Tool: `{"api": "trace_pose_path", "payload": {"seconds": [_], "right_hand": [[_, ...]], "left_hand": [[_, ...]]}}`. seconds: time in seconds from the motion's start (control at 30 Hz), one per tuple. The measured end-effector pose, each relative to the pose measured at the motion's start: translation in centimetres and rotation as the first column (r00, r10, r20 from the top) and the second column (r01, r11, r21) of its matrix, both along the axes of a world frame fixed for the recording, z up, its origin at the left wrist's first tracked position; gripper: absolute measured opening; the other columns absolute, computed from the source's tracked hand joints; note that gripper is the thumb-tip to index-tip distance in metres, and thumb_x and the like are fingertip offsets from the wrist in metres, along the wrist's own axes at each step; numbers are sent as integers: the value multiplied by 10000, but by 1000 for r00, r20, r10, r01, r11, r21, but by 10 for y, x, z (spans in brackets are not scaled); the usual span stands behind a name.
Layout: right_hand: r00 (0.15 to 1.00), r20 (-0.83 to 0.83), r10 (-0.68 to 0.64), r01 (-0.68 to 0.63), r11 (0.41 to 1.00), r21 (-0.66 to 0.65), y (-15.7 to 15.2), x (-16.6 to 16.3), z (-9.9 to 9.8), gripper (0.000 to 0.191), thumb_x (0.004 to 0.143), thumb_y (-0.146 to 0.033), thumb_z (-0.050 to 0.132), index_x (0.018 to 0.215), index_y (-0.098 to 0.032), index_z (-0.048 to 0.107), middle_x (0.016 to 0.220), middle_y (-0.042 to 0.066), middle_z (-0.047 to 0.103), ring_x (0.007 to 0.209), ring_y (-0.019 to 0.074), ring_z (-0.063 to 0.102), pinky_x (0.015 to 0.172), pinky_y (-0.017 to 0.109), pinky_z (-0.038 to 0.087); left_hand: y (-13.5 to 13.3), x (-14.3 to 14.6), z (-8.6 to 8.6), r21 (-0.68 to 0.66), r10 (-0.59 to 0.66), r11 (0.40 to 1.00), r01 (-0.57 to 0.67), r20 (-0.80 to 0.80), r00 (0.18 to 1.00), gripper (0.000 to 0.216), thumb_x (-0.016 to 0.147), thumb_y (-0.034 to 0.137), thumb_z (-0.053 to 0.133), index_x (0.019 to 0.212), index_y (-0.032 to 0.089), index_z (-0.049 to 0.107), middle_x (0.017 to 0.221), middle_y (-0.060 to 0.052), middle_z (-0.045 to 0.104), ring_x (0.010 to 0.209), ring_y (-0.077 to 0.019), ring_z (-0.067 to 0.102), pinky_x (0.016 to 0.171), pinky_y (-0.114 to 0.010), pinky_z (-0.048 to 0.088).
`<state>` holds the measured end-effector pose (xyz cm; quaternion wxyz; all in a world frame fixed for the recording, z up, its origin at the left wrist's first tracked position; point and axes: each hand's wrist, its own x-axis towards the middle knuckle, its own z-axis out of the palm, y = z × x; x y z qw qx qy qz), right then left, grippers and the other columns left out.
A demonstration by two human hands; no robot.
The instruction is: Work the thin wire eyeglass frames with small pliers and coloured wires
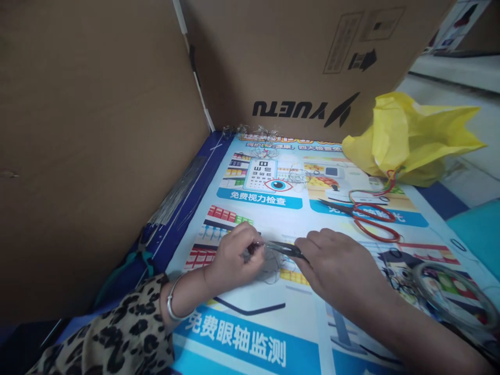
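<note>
My left hand (240, 255) is closed in a pinch, with a silver bangle at the wrist. Between its fingertips is the end of a thin wire piece, and fine wire loops (272, 270) hang just under the fingers. My right hand (336, 260) is wrapped around a pair of narrow-jawed pliers (287, 249), the handles hidden in the palm. The jaw tips point left and meet the wire at my left fingertips; the exact contact is too small to make out.
Red-handled scissors (375, 219) lie beyond my right hand, near a yellow bag (402, 140). Wire coils (449, 291) lie at right. Straight wires (177, 195) and teal-handled pliers (140, 258) are at left. Wire shapes (299, 174) lie farther back, before cardboard walls (273, 62).
</note>
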<state>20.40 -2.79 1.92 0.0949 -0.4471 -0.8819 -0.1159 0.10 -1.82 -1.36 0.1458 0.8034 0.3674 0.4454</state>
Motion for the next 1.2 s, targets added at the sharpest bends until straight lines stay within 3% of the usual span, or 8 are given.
{"api": "trace_pose_path", "payload": {"seconds": [0.4, 0.67, 0.83, 1.2], "right_hand": [[997, 31, -74, 72, 996, 46, -11, -6, 10, 72, 759, -196, 582, 690, -201, 600, 623, 32, 582, 613, 183, 497, 575, 311, 245], [992, 25, -125, 125, 992, 3, -12, -12, 15, 55, 750, -178, 584, 706, -201, 607, 654, 32, 602, 636, 189, 518, 580, 308, 260], [985, 33, -172, 170, 984, 48, -11, -18, 16, 54, 751, -163, 583, 712, -191, 608, 652, 45, 602, 639, 195, 521, 575, 313, 265], [978, 6, -209, 208, 977, 37, -8, -23, 25, 85, 773, -245, 590, 786, -184, 648, 700, 52, 630, 703, 213, 545, 624, 317, 297]], "left_hand": [[-4, -4, -1, 148, 88, 987, -69, -124, 988, 103, 733, 82, 505, 781, 172, 517, 709, -32, 540, 696, -145, 517, 620, -263, 441], [-4, -4, 3, 214, 122, 973, -86, -161, 979, 96, 732, 77, 517, 777, 161, 527, 692, -39, 558, 679, -147, 526, 609, -263, 447], [-3, -3, 5, 254, 213, 953, -165, -176, 961, 89, 733, 85, 518, 749, 170, 539, 668, -34, 555, 656, -146, 534, 598, -257, 445], [0, -5, 12, 240, 278, 941, -237, -149, 949, 74, 758, 105, 510, 746, 170, 543, 650, -24, 546, 652, -142, 524, 620, -260, 448]]}}
